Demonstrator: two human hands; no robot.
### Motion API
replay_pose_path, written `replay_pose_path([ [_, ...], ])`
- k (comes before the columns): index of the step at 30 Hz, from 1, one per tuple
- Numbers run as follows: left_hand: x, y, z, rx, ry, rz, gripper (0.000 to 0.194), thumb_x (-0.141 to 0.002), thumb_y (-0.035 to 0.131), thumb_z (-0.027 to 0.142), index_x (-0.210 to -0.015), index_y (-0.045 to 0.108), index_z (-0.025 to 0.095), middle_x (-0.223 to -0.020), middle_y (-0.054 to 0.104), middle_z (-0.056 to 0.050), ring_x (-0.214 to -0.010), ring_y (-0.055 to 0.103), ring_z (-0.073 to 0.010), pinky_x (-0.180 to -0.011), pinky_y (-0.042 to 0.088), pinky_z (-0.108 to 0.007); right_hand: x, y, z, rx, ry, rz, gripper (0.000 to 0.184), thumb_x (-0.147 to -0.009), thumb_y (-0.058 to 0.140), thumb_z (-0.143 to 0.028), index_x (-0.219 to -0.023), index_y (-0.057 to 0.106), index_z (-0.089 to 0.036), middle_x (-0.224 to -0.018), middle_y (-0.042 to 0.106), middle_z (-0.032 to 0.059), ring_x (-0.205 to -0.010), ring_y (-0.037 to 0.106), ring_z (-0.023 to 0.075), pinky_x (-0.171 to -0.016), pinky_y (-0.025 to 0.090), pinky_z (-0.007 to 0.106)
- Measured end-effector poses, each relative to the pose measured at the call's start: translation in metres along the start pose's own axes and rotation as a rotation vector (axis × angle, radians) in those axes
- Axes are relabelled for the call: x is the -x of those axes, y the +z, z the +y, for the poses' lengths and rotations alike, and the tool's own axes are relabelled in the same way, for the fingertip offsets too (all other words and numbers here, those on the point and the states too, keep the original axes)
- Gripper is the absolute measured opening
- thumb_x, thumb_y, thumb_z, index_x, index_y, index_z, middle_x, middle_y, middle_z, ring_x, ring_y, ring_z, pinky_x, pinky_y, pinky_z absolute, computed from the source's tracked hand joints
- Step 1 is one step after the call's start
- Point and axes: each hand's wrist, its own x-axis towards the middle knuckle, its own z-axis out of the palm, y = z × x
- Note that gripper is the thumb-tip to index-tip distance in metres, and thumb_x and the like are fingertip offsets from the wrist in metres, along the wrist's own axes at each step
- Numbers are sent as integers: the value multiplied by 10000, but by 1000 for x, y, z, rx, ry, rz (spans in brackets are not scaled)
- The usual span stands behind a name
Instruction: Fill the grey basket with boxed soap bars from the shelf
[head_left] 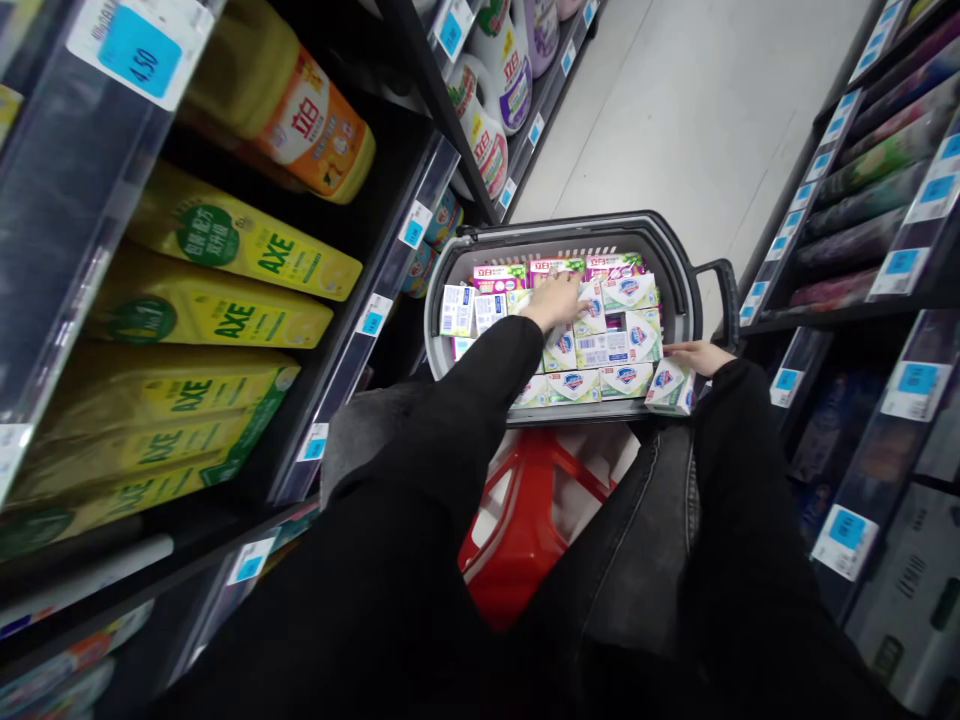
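A grey shopping basket [679, 300] with a black rim holds rows of small white soap boxes with a blue-and-red emblem and green corners. My left hand [555, 300] reaches into it from above, fingers stretched out and touching a soap box [590, 308] near the middle. At the basket's right front corner, my right hand [702, 357] has its fingers along the upper edge of another soap box [669, 386], which sits tilted over the rim. Part of that grip is hidden. Pink-purple packs [499, 274] line the basket's far side.
A red plastic stool [517, 530] stands below the basket, between my legs. On the left, shelves hold yellow AXE bottles [262, 250] and an orange-labelled jug [319, 125]. Shelves of packaged goods [862, 220] border the right. Pale floor tiles [660, 110] lie beyond.
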Motion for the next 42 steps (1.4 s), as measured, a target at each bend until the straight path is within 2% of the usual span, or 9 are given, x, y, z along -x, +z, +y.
replay_pose_path([
  [3,-10,5,12,-31,-17,-10,720,-904,581,494,-1508,373,160,-1446,477,-220,-1385,375,-410,-1148,231,-600,1,2,-2,-56,113,-55,383,-854,504,-206,-1141,752,-148,-1130,751,73,-1053,700,239,-1011,534,349],
  [12,-20,0,5,-8,46,-101,670,-889,586,433,-1502,392,246,-1521,423,-155,-1399,381,-400,-1171,207,-599,-5,0,-1,-14,66,-50,336,-826,545,-198,-1059,787,-198,-1124,756,35,-1111,680,245,-1047,500,337],
  [17,-14,-15,-13,-5,-218,108,618,-923,525,382,-1494,392,188,-1502,443,-168,-1425,327,-400,-1154,251,-584,3,-4,1,-194,117,-30,372,-858,497,-210,-1114,761,-159,-1130,750,82,-1023,703,211,-991,532,317],
  [22,14,-25,-52,-21,-169,49,712,-854,609,375,-1501,383,183,-1492,461,-155,-1402,368,-371,-1160,278,-529,7,-7,8,-311,98,76,334,-821,523,-225,-1032,775,-169,-1020,771,86,-915,708,211,-903,563,343],
  [26,50,-14,-62,-45,-143,42,962,-750,719,447,-1553,273,162,-1582,307,-191,-1443,287,-414,-1170,252,-529,8,-7,13,-372,65,157,314,-789,534,-242,-969,782,-174,-943,776,65,-875,700,198,-860,561,322],
  [31,77,2,-68,-33,-224,16,889,-839,621,429,-1562,211,112,-1600,273,-206,-1471,231,-406,-1175,242,-516,9,-6,12,-395,78,218,327,-766,540,-252,-980,770,-161,-953,771,75,-908,697,211,-916,541,352],
  [35,82,-8,-88,-58,-252,-20,965,-765,674,349,-1563,183,121,-1624,203,-205,-1487,193,-388,-1175,253,-467,8,-4,9,-358,104,203,324,-780,522,-260,-988,754,-168,-1006,765,81,-979,687,224,-988,506,378],
  [39,107,-18,-103,-223,-352,-101,972,-625,755,292,-1484,328,134,-1521,363,-245,-1412,299,-448,-1113,293,-541,8,-4,8,-362,134,199,327,-785,509,-278,-988,741,-167,-992,761,82,-964,687,224,-972,510,367],
  [42,139,-1,-103,-386,-339,-281,1009,-509,832,315,-1407,427,100,-1440,449,-284,-1365,339,-480,-1132,199,-602,10,-5,4,-351,136,201,328,-790,517,-282,-990,743,-155,-1003,757,96,-959,682,225,-972,502,351],
])
